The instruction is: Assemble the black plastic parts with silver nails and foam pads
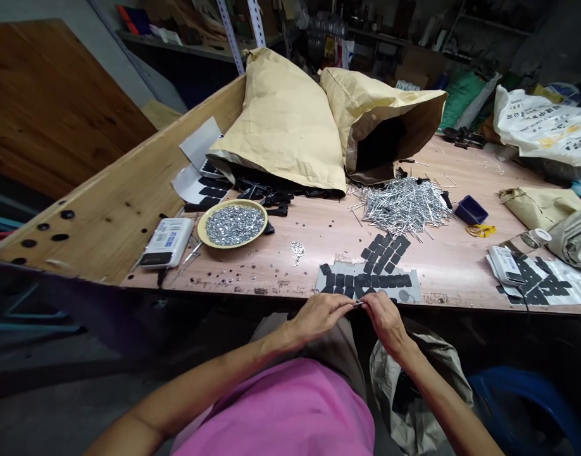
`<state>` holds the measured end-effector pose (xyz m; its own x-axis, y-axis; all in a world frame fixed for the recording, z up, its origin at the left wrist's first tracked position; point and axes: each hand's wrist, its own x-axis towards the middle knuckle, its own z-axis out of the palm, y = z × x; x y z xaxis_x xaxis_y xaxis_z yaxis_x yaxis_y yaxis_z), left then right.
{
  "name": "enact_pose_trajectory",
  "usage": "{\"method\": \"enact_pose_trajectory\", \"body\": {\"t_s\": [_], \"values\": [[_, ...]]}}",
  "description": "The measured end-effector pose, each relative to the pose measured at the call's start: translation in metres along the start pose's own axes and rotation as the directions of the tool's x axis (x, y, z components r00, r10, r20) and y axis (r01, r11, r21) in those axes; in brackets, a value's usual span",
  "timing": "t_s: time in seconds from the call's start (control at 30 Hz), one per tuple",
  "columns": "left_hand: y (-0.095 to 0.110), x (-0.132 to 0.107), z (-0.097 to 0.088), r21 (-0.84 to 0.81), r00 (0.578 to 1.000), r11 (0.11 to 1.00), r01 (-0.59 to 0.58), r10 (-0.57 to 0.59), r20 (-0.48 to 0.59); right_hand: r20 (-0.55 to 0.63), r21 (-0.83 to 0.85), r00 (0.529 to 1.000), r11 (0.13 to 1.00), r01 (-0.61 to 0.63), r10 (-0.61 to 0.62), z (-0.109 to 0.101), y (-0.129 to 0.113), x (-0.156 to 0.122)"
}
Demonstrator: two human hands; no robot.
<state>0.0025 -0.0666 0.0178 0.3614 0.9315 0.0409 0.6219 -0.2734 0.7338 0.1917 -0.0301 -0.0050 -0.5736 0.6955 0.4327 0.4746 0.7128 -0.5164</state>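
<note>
At the table's front edge my left hand and my right hand meet with their fingertips pinched together. Between them is a small, thin, silvery piece, mostly covered by the fingers. Just beyond the hands lies a grey sheet with rows of small black rounded pads on it. More black pads spread past its far edge. Farther back is a heap of thin metal pins. To the left, a yellow bowl is filled with tiny shiny metal pieces.
Two large paper sacks lie at the back, one gaping open. A white electronic device sits at left, another at right. A dark blue tray is beside the pins. Below the table edge hangs an open sack.
</note>
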Motion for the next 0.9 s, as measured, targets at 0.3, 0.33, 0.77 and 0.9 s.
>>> {"method": "enact_pose_trajectory", "body": {"t_s": [0.3, 0.33, 0.77, 0.9], "values": [[-0.008, -0.001, 0.010, 0.481, 0.963, 0.853, -0.203, 0.264, -0.061, 0.141, 0.398, 0.904, 0.813, -0.425, 0.403, -0.004, -0.016, 0.001], [-0.009, 0.000, 0.009, 0.437, 0.969, 0.879, -0.192, 0.239, -0.056, 0.133, 0.393, 0.910, 0.823, -0.411, 0.392, -0.006, -0.016, 0.002], [-0.005, 0.004, 0.006, 0.213, 0.981, 0.961, -0.175, 0.188, -0.044, -0.052, -0.098, 0.998, 0.995, 0.031, -0.037, -0.004, -0.001, 0.003], [-0.006, 0.003, 0.011, 0.390, 0.961, 0.892, -0.227, 0.270, -0.057, -0.023, 0.110, 0.976, 0.971, -0.213, 0.217, 0.001, -0.008, 0.007]]}}
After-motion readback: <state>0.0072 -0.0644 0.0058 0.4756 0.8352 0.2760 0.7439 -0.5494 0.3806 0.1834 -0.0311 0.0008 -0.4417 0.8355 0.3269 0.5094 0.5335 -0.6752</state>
